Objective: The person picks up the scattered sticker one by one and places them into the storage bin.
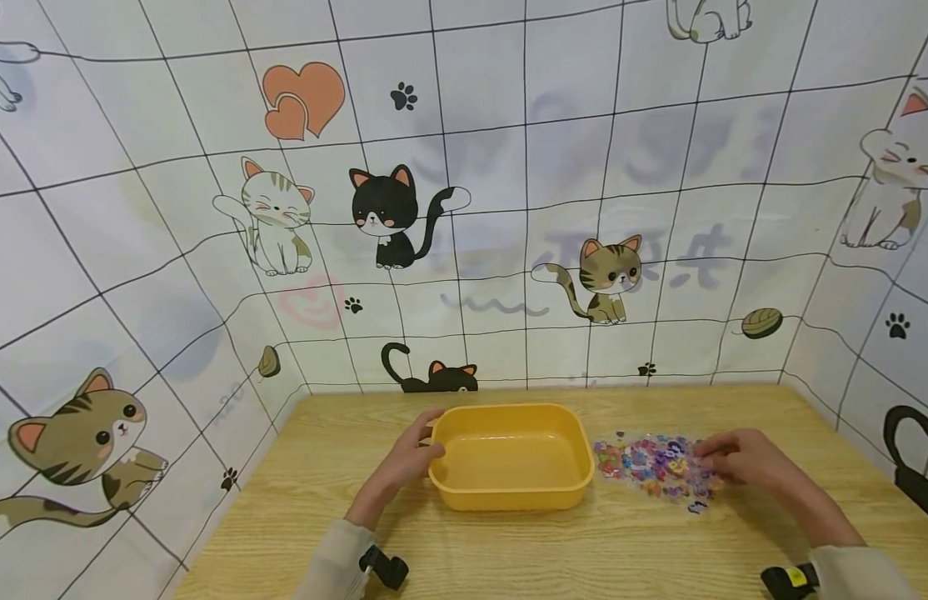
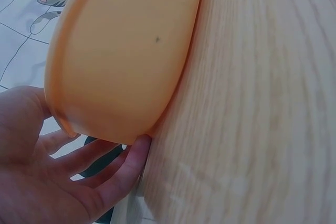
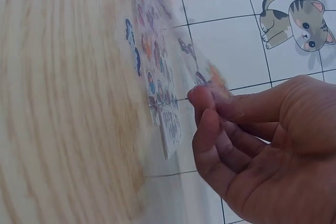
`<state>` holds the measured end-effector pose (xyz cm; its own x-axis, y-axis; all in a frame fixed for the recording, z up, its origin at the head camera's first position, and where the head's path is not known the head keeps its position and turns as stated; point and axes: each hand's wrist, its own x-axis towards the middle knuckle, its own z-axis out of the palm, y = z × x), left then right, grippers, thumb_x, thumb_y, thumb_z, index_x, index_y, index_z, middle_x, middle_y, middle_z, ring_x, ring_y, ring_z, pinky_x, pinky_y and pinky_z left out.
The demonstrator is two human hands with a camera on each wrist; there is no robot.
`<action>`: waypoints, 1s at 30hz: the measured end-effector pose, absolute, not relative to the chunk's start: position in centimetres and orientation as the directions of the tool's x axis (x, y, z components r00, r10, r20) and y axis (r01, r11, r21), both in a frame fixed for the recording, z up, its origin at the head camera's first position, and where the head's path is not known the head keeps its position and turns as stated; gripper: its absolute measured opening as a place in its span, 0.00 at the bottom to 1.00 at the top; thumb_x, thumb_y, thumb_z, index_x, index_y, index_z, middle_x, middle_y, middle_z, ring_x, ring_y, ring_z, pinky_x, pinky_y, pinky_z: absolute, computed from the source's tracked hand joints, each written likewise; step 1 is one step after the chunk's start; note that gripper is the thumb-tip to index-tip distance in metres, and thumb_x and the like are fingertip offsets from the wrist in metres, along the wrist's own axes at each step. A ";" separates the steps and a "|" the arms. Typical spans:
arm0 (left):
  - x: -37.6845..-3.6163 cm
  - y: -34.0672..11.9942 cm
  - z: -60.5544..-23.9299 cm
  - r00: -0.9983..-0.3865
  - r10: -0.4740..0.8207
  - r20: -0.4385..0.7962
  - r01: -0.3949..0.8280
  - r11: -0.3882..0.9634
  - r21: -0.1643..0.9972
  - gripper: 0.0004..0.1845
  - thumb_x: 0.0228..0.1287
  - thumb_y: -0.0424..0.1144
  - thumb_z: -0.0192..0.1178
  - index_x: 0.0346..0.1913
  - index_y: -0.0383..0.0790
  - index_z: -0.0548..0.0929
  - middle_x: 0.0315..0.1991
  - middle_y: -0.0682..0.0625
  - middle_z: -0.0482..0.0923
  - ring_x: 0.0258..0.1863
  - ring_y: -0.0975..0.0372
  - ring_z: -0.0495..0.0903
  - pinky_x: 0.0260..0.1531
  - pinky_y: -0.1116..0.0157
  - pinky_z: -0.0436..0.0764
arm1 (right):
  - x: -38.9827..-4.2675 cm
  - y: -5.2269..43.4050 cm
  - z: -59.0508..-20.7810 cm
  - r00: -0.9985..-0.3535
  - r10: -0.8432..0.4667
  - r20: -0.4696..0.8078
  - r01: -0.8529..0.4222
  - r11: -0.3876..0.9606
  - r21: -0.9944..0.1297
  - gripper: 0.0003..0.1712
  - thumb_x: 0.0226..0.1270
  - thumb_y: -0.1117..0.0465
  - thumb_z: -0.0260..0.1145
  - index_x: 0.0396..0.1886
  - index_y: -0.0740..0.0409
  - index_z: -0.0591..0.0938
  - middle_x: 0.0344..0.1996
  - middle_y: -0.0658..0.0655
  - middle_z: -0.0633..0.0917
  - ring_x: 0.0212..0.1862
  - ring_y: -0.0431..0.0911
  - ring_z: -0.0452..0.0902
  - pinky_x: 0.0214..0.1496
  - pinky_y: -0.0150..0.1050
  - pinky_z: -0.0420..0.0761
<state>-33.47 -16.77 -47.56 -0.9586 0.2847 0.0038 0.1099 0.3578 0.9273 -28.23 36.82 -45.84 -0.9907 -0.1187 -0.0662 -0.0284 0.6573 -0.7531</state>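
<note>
A yellow plastic basin (image 1: 509,500) stands on the table, its inside bare. My left hand (image 1: 411,450) grips its left end, the thumb over the rim and the other fingers against the outer wall; the left wrist view shows those fingers low on the basin (image 2: 126,61). To the basin's right lies a spread of small colourful stickers (image 1: 651,462), with clear edges and mixed prints. Over the right side of that spread, my right hand (image 1: 745,458) pinches a small sticker (image 3: 216,78) between thumb and forefinger, largely hidden by the fingertips.
The wood-grain table (image 1: 509,550) meets a white cloth wall (image 1: 494,333) with a grid and cartoon cats at the back. Similar cloth hangs at both sides. One loose sticker (image 1: 697,506) lies at the near edge of the spread.
</note>
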 end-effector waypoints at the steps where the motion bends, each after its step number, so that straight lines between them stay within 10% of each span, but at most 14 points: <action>1: -33.4 -16.7 -47.5 -0.959 0.282 0.002 0.108 0.360 0.927 0.36 0.69 0.32 0.57 0.79 0.44 0.62 0.68 0.31 0.73 0.51 0.52 0.83 0.40 0.58 0.88 | -28.2 36.8 -45.8 -0.992 -0.112 -0.061 -0.027 0.652 -0.758 0.15 0.73 0.70 0.59 0.52 0.78 0.83 0.42 0.62 0.89 0.29 0.40 0.77 0.30 0.35 0.80; 30: -32.9 -16.6 -47.2 -0.962 0.272 0.002 0.104 0.362 0.926 0.37 0.69 0.33 0.57 0.79 0.47 0.62 0.67 0.33 0.74 0.48 0.53 0.83 0.38 0.58 0.88 | -27.1 34.7 -43.1 -0.989 -0.096 0.116 -0.150 0.557 -0.817 0.20 0.76 0.63 0.63 0.59 0.74 0.81 0.47 0.65 0.89 0.35 0.37 0.84 0.40 0.41 0.88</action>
